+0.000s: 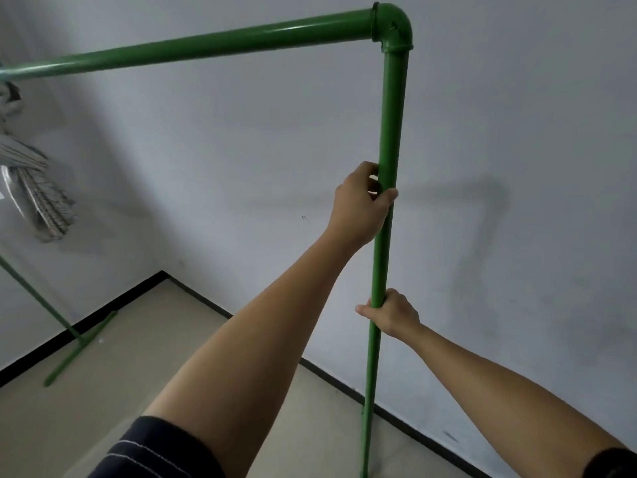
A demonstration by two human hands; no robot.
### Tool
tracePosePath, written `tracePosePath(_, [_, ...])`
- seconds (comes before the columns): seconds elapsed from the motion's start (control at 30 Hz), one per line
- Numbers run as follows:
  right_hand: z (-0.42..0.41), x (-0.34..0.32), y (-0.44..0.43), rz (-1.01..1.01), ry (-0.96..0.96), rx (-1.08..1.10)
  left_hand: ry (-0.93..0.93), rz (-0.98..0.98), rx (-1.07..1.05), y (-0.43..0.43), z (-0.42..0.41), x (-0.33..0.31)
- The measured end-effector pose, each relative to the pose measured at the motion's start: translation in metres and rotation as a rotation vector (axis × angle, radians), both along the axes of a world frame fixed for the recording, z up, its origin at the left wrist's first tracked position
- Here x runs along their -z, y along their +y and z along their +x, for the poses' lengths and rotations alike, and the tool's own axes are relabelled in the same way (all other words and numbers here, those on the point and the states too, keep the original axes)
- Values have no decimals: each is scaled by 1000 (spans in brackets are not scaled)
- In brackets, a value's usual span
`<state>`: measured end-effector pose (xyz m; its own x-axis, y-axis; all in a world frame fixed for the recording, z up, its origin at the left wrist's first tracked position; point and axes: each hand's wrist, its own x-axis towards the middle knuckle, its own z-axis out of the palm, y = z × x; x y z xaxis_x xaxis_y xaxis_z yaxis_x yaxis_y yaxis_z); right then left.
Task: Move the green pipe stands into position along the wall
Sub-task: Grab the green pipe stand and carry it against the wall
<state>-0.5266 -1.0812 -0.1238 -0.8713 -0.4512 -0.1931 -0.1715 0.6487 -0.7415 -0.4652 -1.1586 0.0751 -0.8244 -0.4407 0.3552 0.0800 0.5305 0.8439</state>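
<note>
A green pipe stand (391,125) rises in front of me, its near upright joined by an elbow (393,25) to a long top bar (193,46) that runs left. My left hand (362,201) is wrapped around the upright at mid height. Lower on the same upright, my right hand (391,312) grips it from the right side. The upright's foot meets the floor at the bottom edge of the view, close to the wall. The far leg (38,301) and its floor foot (79,350) stand at the left by the room's corner.
A grey wall (517,167) runs right behind the stand, with a black skirting strip (344,377) along the beige tiled floor (103,408). Striped cloth and a clear plastic bag (31,188) hang from the bar's far left end.
</note>
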Motion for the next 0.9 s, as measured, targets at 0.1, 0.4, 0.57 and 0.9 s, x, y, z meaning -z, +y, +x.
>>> tracePosePath(0.1, [6,-1,-1,51,14,17,-2,-15,15,-2,5,1])
tracePosePath(0.4, [78,-3,12,452,132,26,-207,57,69,-64,120,53])
tracePosePath(0.57, [167,28,-11,282,27,-77,-391,211,0,-136,252,119])
tracePosePath(0.9, [286,69,-134,13,-306,-338,-457,580,-536,-246,500,229])
